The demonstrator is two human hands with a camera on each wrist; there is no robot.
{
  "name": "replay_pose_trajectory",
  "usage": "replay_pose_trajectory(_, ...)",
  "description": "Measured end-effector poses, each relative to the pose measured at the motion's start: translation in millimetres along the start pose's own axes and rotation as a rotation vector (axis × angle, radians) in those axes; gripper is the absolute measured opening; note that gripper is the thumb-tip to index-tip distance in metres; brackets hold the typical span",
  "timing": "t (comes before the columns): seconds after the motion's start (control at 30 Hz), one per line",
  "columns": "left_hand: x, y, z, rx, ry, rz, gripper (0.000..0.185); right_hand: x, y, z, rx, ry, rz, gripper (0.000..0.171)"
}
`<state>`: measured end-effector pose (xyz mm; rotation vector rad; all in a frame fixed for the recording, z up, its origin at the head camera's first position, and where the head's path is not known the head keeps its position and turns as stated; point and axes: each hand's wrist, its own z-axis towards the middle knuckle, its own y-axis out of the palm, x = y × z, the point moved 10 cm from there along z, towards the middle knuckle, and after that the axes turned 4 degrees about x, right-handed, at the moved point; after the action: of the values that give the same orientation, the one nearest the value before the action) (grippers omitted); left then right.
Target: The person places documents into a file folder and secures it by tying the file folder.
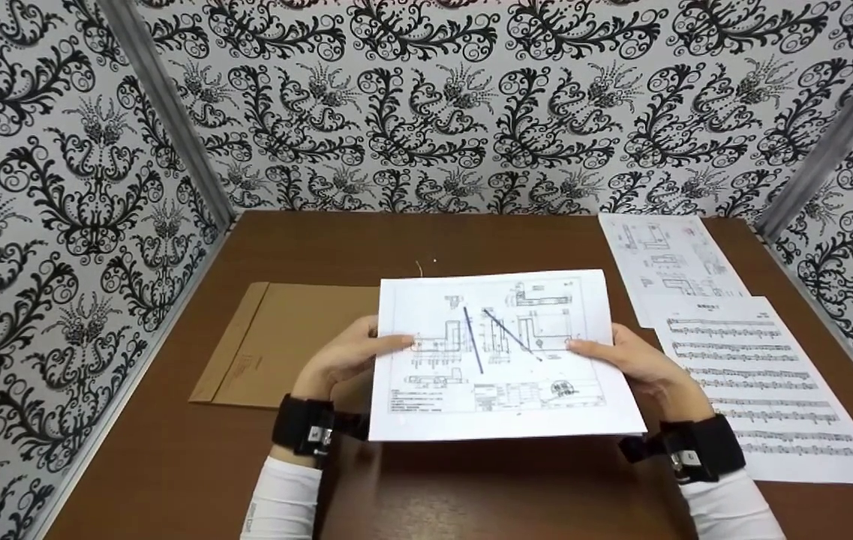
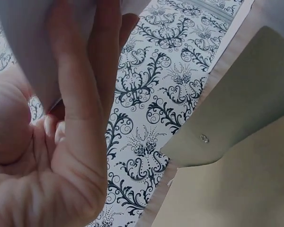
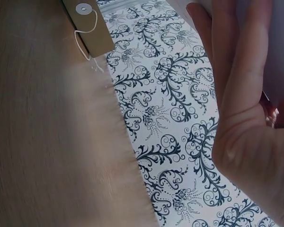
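Both hands hold up a sheaf of white paper (image 1: 509,375) in the head view, its top sheet printed with a technical drawing and crossed by two dark blue strokes. My left hand (image 1: 343,352) grips the left edge, thumb on top and fingers underneath. On the right edge, my right hand (image 1: 647,367) has the same grip. Behind the sheaf and partly covered by it, a brown kraft envelope (image 1: 298,337) lies at the left. The left wrist view shows the fingers behind the paper (image 2: 23,42); in the right wrist view they spread along its back.
To the right on the brown table (image 1: 171,465) lie a sheet with drawings (image 1: 674,259) and a page of sheet music (image 1: 779,397) overlapping it. A white string (image 3: 78,40) hangs from the envelope's round button (image 3: 84,8). Patterned walls (image 1: 426,105) enclose the table.
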<state>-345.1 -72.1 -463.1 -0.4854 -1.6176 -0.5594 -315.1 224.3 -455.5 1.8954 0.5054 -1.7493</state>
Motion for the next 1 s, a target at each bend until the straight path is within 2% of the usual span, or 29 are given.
replay_pose_trajectory(0.2,-1.3,-11.3,-3.7,0.076,-0.037,-0.031,0.034,0,-7,0,0.027,-0.004,-0.004,0.032)
replay_pose_trajectory(0.4,-7.2,-25.8,-5.4,0.188,-0.079,-0.011,0.045,4,-18,0,0.130,0.032,-0.022,0.026)
replay_pose_trajectory(0.6,-14.1,-40.0,-5.5,0.317,-0.109,0.156,0.047,9,-27,-1,0.215,0.077,-0.069,0.021)
replay_pose_trajectory(0.87,-16.5,-40.5,-4.3,0.398,-0.118,0.312,0.044,14,-34,-2,0.254,0.104,-0.117,0.018)
replay_pose_trajectory(1.0,-17.7,-37.7,-0.6,0.407,-0.093,0.371,0.042,16,-36,-2,0.269,0.122,-0.160,0.021)
